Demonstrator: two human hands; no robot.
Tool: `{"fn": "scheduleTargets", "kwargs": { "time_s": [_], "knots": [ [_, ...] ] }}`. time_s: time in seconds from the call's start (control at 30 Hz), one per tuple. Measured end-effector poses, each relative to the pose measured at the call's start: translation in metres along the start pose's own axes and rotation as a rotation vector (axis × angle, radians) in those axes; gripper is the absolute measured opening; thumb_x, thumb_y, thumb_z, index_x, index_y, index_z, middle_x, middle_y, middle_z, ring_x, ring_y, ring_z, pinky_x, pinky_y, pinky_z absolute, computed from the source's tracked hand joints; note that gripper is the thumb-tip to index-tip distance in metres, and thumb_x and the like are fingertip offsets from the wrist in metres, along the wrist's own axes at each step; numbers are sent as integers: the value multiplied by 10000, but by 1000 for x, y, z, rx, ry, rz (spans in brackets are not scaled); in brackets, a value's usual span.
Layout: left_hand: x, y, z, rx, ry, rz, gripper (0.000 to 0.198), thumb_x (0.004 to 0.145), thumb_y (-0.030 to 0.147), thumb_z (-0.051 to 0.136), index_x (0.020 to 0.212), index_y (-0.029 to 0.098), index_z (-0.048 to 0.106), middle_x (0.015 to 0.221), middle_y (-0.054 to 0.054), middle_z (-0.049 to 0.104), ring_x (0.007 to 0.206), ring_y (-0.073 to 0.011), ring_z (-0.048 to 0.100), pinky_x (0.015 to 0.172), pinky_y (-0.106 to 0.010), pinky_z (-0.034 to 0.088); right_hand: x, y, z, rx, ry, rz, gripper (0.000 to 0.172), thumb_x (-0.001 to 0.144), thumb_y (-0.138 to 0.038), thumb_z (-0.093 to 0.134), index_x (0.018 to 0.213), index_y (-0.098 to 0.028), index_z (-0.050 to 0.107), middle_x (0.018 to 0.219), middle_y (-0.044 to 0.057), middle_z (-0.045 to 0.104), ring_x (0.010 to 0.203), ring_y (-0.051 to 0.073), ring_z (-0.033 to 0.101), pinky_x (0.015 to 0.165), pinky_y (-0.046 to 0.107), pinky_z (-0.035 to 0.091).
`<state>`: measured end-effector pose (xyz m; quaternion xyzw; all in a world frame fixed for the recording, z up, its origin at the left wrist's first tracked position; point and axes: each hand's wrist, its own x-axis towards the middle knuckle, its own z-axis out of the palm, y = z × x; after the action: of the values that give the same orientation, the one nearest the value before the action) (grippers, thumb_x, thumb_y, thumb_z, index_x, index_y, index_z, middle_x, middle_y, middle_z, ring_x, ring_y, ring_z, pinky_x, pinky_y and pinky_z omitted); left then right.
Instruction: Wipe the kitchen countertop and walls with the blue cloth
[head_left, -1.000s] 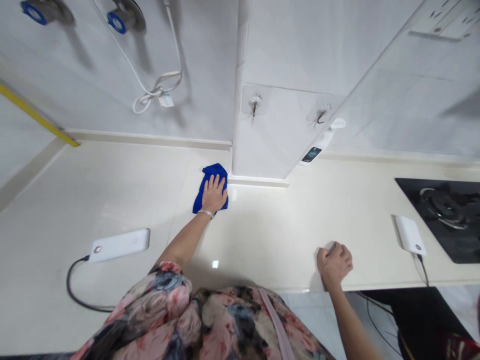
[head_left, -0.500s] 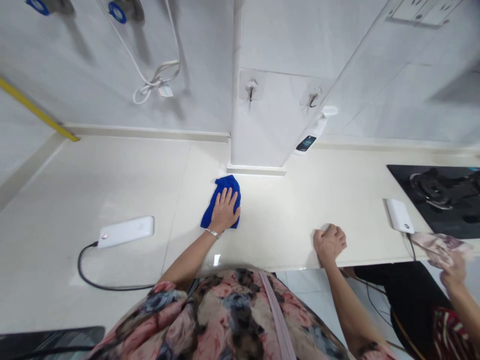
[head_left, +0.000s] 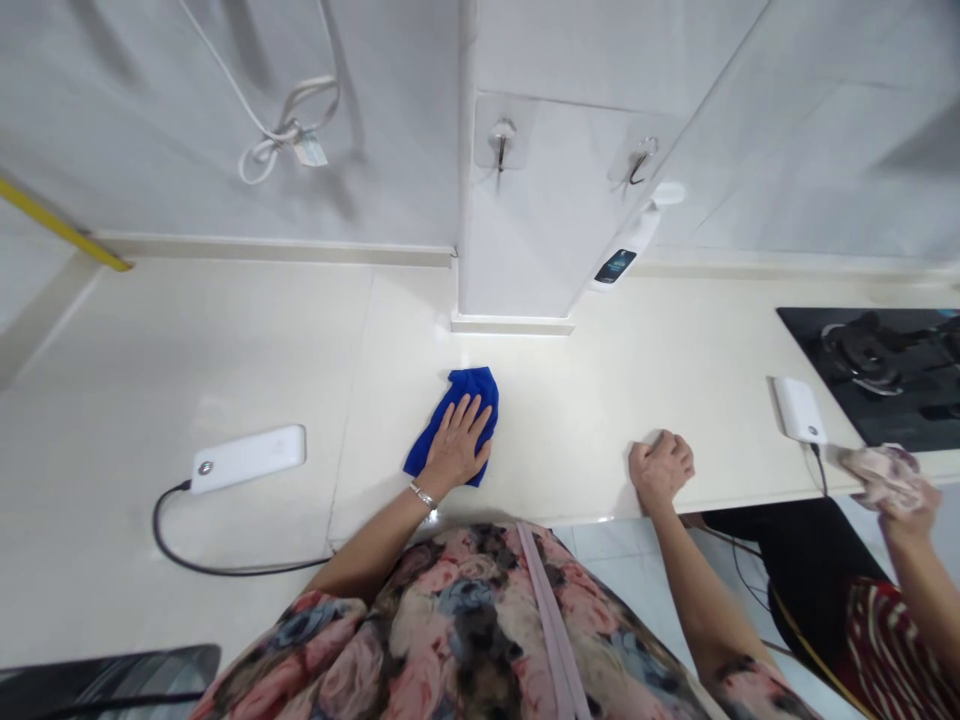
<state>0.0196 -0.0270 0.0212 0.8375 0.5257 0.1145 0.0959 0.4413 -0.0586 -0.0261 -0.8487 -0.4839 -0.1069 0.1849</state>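
blue cloth [head_left: 459, 418] (under left hand [head_left: 455, 450]) slants up-right.

A white power bank [head_left: 247, 458] with a black cable [head_left: 225, 560] lies left of the fingers. Right of them sit a second power bank [head_left: 799, 409] and black hob [head_left: 877, 370]; a co-worker's hand [head_left: 904, 500] clutches a crumpled cloth [head_left: 877, 470].

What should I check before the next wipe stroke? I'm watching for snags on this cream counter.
1. Left hand flat on the blue microfibre cloth: ok.
2. Right hand braced as a fist near the cream countertop edge: ok.
3. White power bank with black cable apart from the cloth: ok.
4. Small white charger box beside the black gas hob, clear of both hands: ok.
5. Another person's hand with a patterned rag at the right edge: not ok.
6. Counter dry: cannot tell.
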Motion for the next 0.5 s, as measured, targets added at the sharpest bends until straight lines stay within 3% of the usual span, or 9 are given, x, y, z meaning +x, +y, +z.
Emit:
{"fn": "scheduleTargets", "kwargs": {
  "time_s": [0.2,0.5],
  "knots": [
    [10,-3,-6,-37,-30,-21,645,1041,366,486,1664,202,444,1776,-78,240,1669,-279,139,1388,-518,159,0,4,2,-10,-8,13,531,878,-281,511,1385,-135,566,1452,254,552,1389,440,483,1116,682,408],
    [70,-18,0,-69,70,-173,641,1032,346,459,1651,183,464,1773,-84,260,1669,-295,144,1383,-543,141,1,0,0,-19,-24,16,517,898,-282,492,1385,-121,556,1458,257,544,1398,430,461,1125,652,399]
  ]
}}
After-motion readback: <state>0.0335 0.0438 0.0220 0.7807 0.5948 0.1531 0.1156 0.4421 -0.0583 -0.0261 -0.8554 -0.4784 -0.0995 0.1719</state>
